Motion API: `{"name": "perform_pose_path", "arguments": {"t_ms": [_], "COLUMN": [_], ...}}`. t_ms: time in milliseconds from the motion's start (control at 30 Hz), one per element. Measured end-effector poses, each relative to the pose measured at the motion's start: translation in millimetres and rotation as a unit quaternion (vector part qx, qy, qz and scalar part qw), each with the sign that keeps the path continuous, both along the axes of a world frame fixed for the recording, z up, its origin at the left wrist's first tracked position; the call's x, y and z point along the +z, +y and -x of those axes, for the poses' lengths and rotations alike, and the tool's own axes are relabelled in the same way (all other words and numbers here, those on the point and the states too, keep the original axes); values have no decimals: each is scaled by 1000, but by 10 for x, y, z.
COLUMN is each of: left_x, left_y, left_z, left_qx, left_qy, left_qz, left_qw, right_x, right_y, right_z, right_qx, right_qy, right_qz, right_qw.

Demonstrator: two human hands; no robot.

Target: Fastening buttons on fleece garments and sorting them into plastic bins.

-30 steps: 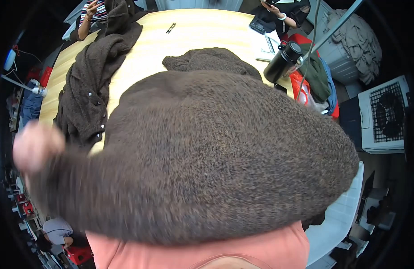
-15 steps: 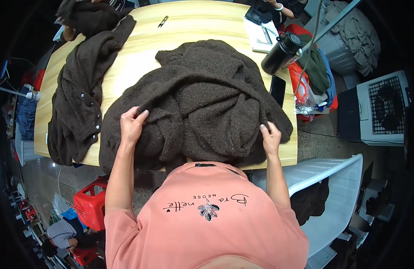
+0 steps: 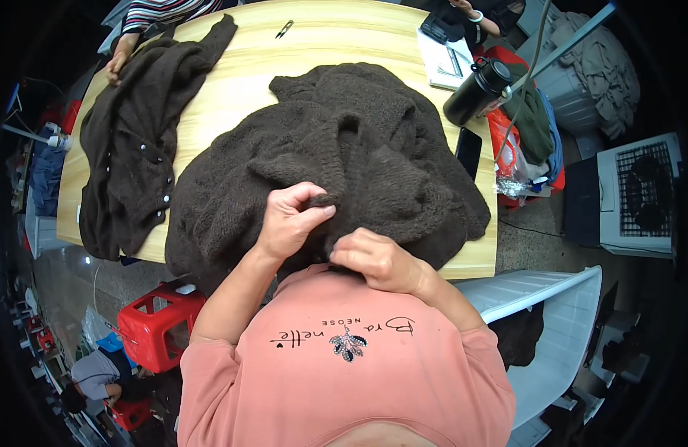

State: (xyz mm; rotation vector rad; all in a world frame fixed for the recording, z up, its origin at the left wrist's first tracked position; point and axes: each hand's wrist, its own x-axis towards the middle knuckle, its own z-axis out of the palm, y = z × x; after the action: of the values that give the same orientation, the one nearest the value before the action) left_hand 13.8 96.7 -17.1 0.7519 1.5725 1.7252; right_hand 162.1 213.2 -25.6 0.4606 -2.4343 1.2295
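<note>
Dark garment (image 3: 407,175) lies rumpled, not flattened, a fold clamped in the left hand (image 3: 290,221); at its four o'clock, the right hand (image 3: 379,258) curls fingers together (gripping, I cannot tell).

The table (image 3: 243,82) has a pale yellow wood-grain top. A large dark brown knit heap (image 3: 224,164) lies across its middle and out to the edge at 6 o'clock. A second brown garment (image 3: 128,127), with shiny buttons (image 3: 166,199), stretches from 9 toward 11 o'clock. Small dark thread snips (image 3: 284,30) lie at 12, a white notebook (image 3: 442,63) at 2, a black flask (image 3: 474,93) just beside it toward 3, and a black phone (image 3: 469,149) at 3, close by the heap.
</note>
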Motion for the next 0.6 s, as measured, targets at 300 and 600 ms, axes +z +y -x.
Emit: {"name": "perform_pose_path", "arguments": {"t_ms": [300,600], "left_x": [-130,-237], "left_y": [-114,-53], "left_z": [-83,-275], "left_qx": [-26,-40], "left_qy": [-58,-165], "left_qz": [7,48], "left_qw": [998,984], "right_x": [-95,-175], "right_y": [41,-19], "right_z": [169,186], "right_qx": [-108,-162], "right_qy": [91,298], "right_qz": [-83,-57], "right_qw": [986,939]}}
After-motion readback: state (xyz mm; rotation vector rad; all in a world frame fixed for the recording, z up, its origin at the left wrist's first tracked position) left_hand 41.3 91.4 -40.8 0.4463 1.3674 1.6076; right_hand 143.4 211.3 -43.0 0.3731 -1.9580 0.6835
